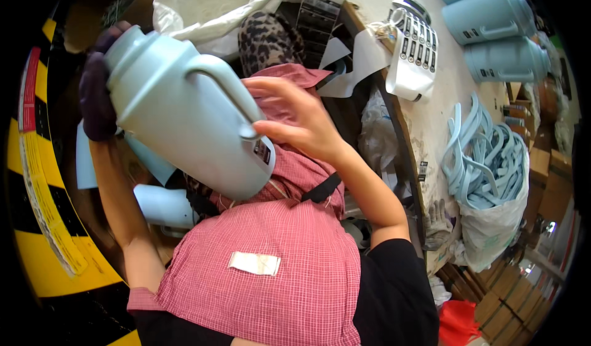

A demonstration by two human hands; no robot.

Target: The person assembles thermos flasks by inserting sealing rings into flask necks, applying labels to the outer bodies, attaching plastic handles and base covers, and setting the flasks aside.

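A light-blue jug (pixel 175 109) with a loop handle (pixel 231 90) is tilted in front of me, its stepped neck toward the upper left. My left hand (pixel 100 87), in a dark purple glove, is closed round its neck end. Its fingers are partly hidden behind the jug. My bare right hand (pixel 301 115) grips the handle's outer side, thumb at its lower end and fingers higher up; it is slightly blurred. A small dark label (pixel 263 152) shows near the jug's base.
More light-blue jugs (pixel 489 16) lie on the table (pixel 406 124) at right. A bag holds several loose blue handles (pixel 486 155). Label sheets (pixel 415 53) and a grey glove (pixel 438 226) lie nearby. Another blue jug (pixel 165 204) is low at left, near a yellow-black striped edge (pixel 52 223). A white-lined container (pixel 209 7) stands ahead.
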